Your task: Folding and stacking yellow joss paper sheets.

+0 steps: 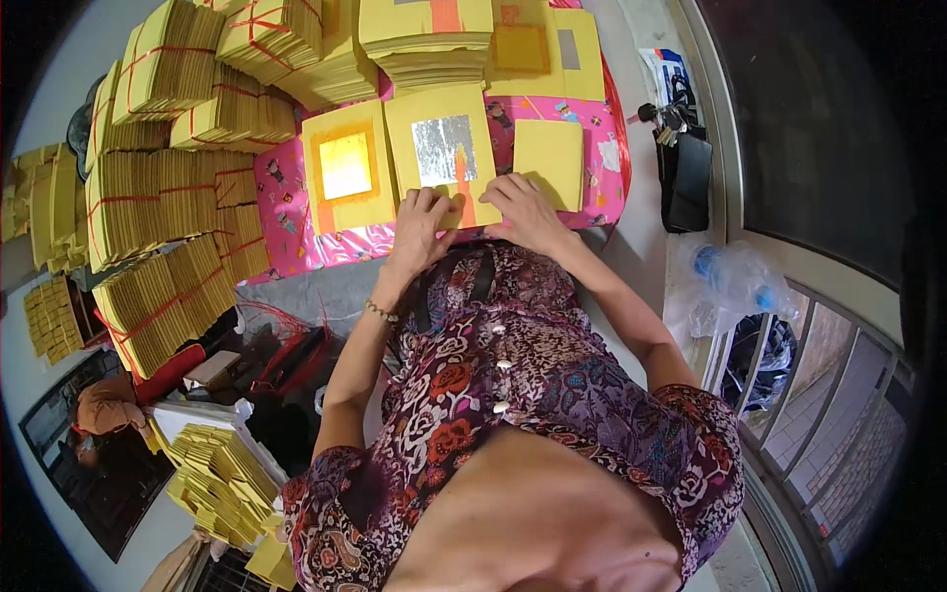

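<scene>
Before me on the table lies a yellow joss paper sheet [444, 148] with a silver foil square and an orange-red print. At its near left corner, my left hand [422, 229] has its fingers bent over the edge and the thumb close by. My right hand [525, 209] grips the near right corner the same way. To the left is another yellow sheet with a gold foil square [347, 166] in an orange border. A small plain yellow stack, seemingly folded paper [548, 164], sits just right of my right hand.
Thick yellow paper stacks [424, 49] stand at the table's far side. Bundles tied with red string [153, 197] pile up on the left. A pink patterned cloth [281, 212] covers the table. Keys [673, 120], a dark phone [689, 178] and clear plastic bottles [730, 281] lie along the right ledge.
</scene>
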A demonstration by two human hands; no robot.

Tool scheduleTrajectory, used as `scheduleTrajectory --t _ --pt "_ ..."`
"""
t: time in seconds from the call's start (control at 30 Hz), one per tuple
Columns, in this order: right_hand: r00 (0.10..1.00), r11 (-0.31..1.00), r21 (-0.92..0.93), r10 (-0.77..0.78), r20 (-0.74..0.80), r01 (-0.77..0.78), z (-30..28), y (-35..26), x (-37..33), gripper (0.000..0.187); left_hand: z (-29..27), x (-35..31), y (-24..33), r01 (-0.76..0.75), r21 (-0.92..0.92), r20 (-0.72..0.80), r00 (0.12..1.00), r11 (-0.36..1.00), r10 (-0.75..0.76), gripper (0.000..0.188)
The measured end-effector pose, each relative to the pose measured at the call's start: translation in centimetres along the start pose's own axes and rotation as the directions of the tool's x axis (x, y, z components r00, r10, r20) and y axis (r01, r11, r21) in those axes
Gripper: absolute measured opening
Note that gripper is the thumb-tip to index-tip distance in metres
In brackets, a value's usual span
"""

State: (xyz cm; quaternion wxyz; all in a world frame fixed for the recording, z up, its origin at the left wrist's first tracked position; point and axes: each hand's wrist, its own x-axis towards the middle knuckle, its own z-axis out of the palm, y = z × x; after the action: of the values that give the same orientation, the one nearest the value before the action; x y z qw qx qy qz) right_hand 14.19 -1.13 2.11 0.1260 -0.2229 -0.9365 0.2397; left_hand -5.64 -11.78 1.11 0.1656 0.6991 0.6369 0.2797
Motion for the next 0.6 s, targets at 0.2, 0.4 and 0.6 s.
scheduleTrajectory --t 0.2,0.4,0.6 --pt "0.999 0.998 0.046 -0.039 -0.03 0.04 0.0 0.6 0.4 0.026 0.0 -0.1 -0.6 0.009 -0.078 -0.03 0.999 0.997 -0.011 0.034" --pt "0.999 0.993 0.111 -0.033 -0.01 0.034 -0.3 1.1 1.1 0.016 0.3 -0.2 -1.6 0.033 -0.13 -0.027 0.999 0.991 -0.037 0.029" --pt "0.999 0.992 0.124 -0.029 0.027 0.025 -0.6 1.3 1.3 0.017 0.4 -0.1 -2.0 0.047 -0.203 -0.013 0.999 0.978 -0.051 0.022"
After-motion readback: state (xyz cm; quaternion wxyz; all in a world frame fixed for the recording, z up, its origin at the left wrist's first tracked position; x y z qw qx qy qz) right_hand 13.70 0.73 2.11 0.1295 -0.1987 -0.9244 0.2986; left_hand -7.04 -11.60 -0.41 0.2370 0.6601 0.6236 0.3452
